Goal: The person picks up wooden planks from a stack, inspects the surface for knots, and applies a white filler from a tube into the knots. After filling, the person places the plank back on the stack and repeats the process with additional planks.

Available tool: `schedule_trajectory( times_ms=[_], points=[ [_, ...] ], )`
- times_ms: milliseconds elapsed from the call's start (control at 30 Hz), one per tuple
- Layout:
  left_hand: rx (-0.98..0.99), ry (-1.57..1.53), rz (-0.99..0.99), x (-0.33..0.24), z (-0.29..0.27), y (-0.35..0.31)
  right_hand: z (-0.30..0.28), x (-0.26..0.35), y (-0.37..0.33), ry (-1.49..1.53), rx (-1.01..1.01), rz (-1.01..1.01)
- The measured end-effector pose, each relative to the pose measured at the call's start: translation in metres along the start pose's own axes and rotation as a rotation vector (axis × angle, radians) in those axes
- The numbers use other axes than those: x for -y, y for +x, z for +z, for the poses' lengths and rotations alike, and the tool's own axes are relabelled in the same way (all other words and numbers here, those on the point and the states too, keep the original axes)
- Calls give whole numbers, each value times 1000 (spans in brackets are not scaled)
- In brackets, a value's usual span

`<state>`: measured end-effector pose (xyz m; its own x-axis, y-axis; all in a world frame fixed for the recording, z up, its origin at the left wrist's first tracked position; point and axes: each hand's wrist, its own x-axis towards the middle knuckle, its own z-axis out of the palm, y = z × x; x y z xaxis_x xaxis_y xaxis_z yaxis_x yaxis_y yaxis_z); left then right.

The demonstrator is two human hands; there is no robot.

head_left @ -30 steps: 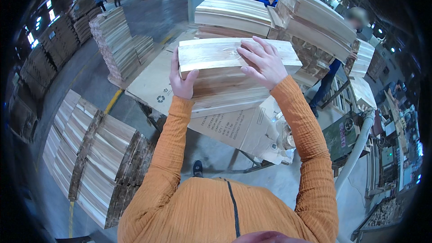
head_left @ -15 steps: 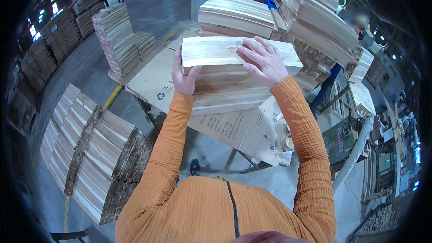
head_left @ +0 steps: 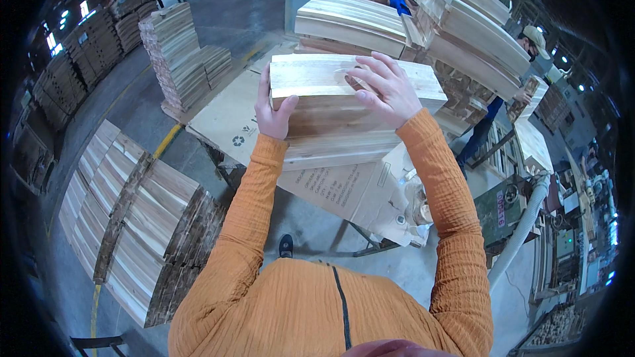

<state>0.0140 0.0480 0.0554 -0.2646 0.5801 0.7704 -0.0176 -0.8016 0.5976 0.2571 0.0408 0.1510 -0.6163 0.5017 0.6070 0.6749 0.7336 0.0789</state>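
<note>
A pale wooden board (head_left: pixel 307 76) lies on top of a short stack of boards (head_left: pixel 331 122) in front of me. My left hand (head_left: pixel 272 107) is wrapped round its left end, thumb against the near edge and fingers on the far side. Further right, my right hand (head_left: pixel 390 92) is over the board's top face with fingers apart and bent. A brown patch, perhaps a knot, shows by its fingertips. Nothing is visible in that hand. The stack stands on a cardboard-covered table (head_left: pixel 218 116).
Behind are more board stacks (head_left: pixel 350 16), with a large pile (head_left: pixel 456 33) to the right. A person in a cap (head_left: pixel 532 43) stands beyond it; another in blue (head_left: pixel 400 3) is behind. Boards (head_left: pixel 132 218) lie low at left. A grey hose (head_left: pixel 526 225) runs along the machine at right.
My right hand's fingers have lifted and bent more, showing the brown patch beneath. My left hand keeps its place on the board's end. The capped person has shifted slightly.
</note>
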Motion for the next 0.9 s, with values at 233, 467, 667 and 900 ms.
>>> schedule_trajectory(
  times_ms=[233,467,667,900],
  points=[
    [-4,-14,-26,0,0,-1,0,0,-1,-3,19,26],
    [0,-12,-34,-1,2,1,1,-1,-9,-149,31,5],
    [-5,-8,-38,-3,3,1,3,-1,-8,-86,-8,38],
    [-2,10,-27,0,-2,2,0,1,-10,-148,38,7]
  ],
)
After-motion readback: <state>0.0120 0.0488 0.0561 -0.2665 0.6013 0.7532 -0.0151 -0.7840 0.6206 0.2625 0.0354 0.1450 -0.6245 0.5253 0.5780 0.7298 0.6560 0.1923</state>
